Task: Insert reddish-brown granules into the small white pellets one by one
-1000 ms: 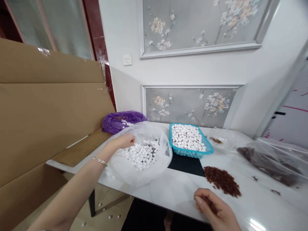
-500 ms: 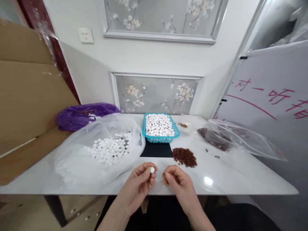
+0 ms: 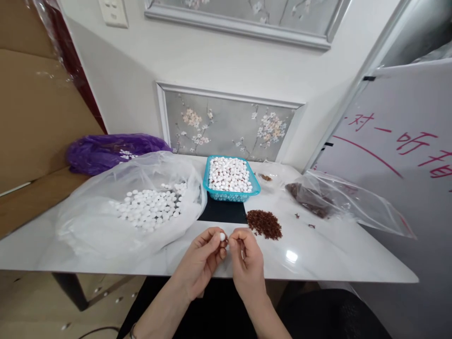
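Between thumb and fingers, my left hand (image 3: 203, 256) pinches a small white ball (image 3: 222, 237) above the table's front edge. My right hand (image 3: 246, 256) is closed in a pinch right beside the ball; what its fingertips hold is too small to make out. Behind the right hand lies a pile of small reddish-brown pieces (image 3: 264, 224). A blue plastic basket (image 3: 231, 195) full of white balls, with brown bits showing among them, stands at the back. On the left, an open clear plastic bag (image 3: 95, 226) holds many loose white balls.
A purple bag (image 3: 92, 153) lies at the back left by a cardboard box (image 3: 38, 108). On the right rests a zip bag of dark brown pieces (image 3: 312, 200). A black mat (image 3: 222, 209) lies before the basket. A whiteboard (image 3: 399, 188) stands at right.
My right hand has moved left, bringing its fingertips up to the white ball. My left hand keeps its pinch on the ball. The camera view has shifted and tilted slightly.
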The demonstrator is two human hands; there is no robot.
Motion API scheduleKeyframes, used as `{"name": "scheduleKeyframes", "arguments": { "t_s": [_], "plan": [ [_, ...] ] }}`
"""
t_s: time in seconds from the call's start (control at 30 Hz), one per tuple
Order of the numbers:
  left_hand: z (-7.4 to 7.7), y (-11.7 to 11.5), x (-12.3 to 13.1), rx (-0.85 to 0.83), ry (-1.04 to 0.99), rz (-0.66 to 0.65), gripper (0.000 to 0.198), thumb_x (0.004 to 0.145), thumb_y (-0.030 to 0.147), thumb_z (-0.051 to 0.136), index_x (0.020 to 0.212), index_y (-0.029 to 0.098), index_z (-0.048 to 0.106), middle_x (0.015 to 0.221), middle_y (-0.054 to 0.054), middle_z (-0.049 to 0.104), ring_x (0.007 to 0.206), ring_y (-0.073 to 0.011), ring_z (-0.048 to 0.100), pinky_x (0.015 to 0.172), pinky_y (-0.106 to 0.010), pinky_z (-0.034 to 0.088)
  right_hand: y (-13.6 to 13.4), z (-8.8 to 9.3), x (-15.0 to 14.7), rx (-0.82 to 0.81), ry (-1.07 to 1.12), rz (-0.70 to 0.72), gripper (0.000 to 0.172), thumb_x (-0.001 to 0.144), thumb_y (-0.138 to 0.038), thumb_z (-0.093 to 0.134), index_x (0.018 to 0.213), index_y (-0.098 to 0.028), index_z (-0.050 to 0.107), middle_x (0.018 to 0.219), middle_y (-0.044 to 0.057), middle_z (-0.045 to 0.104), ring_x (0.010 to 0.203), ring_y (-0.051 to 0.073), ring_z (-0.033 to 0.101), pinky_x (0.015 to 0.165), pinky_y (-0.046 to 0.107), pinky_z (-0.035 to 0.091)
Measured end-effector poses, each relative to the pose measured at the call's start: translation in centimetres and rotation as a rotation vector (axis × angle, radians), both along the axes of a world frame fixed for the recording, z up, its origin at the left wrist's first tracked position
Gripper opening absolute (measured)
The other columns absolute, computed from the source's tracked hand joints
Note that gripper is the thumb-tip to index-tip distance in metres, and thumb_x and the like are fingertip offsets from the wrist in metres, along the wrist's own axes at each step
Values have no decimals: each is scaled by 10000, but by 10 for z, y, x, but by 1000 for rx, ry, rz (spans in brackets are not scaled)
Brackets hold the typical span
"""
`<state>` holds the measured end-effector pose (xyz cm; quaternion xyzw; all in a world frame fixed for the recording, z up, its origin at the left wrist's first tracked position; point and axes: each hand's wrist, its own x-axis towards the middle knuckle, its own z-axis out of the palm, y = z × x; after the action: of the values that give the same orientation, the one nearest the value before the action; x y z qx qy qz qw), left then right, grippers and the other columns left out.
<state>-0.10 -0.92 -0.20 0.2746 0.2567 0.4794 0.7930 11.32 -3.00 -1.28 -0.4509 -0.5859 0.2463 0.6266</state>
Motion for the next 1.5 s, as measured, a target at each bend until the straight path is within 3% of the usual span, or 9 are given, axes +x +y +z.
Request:
{"name": "scheduleKeyframes", "arguments": {
  "t_s": [0.57,0.97,1.5],
  "plan": [
    [-1,-2,3,-20,32,121,74,687,146,729,717,143,661,723,15,614,628,-58,541,660,-164,468,-1,-5,-3,85,-121,-103,142,884,-137,430,765,-201,472,770,2,470,720,142,492,651,272,413],
    [3,-3,3,8,50,125,77,681,179,736,694,147,668,696,18,604,614,-63,522,644,-172,455,-1,-8,-3,67,-114,-61,142,886,-148,430,760,-201,472,756,-4,471,705,137,493,644,271,418],
    [3,-6,3,37,172,184,110,641,210,766,702,158,690,771,-4,651,734,-103,564,739,-210,441,-2,-6,-4,65,-127,-61,141,888,-154,421,762,-203,462,762,5,472,714,146,496,654,279,419]
  ]
}}
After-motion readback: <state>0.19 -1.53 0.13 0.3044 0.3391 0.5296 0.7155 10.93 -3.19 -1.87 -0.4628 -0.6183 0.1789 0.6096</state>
